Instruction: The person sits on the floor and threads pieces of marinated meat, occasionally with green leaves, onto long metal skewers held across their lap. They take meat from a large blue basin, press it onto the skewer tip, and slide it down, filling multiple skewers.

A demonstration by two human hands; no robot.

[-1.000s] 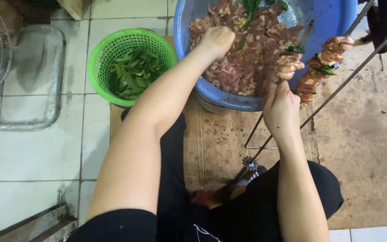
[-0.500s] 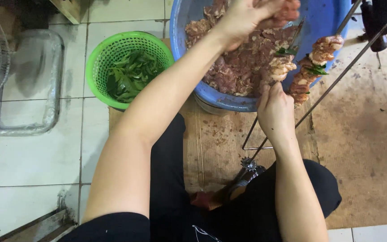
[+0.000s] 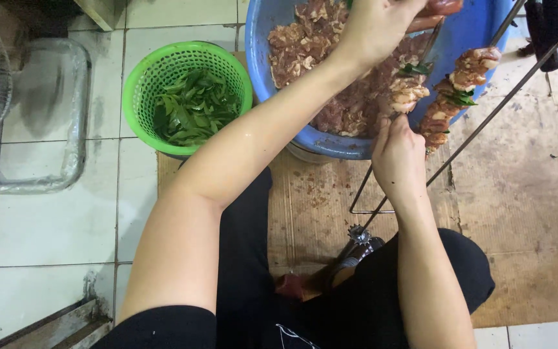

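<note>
White floor tiles (image 3: 46, 226) and a sheet of brown cardboard (image 3: 524, 194) lay under the work. Left hand (image 3: 382, 26) reached over the blue basin (image 3: 479, 32), its grip closed on a piece of meat (image 3: 440, 8) at the frame's top edge. Below that grip the basin held a heap of marinated meat (image 3: 318, 45). Right hand (image 3: 398, 158) sat just outside the basin rim, its grip narrow, pinching a metal skewer (image 3: 479, 123) that ran up to the right. Above this grip, chunks (image 3: 460, 84) with bits of green leaf were threaded on the skewer. Well left of both grips stood a green basket (image 3: 143, 84) of leaves (image 3: 195, 106), touching the basin, and farther left a clear tray (image 3: 66, 161).
</note>
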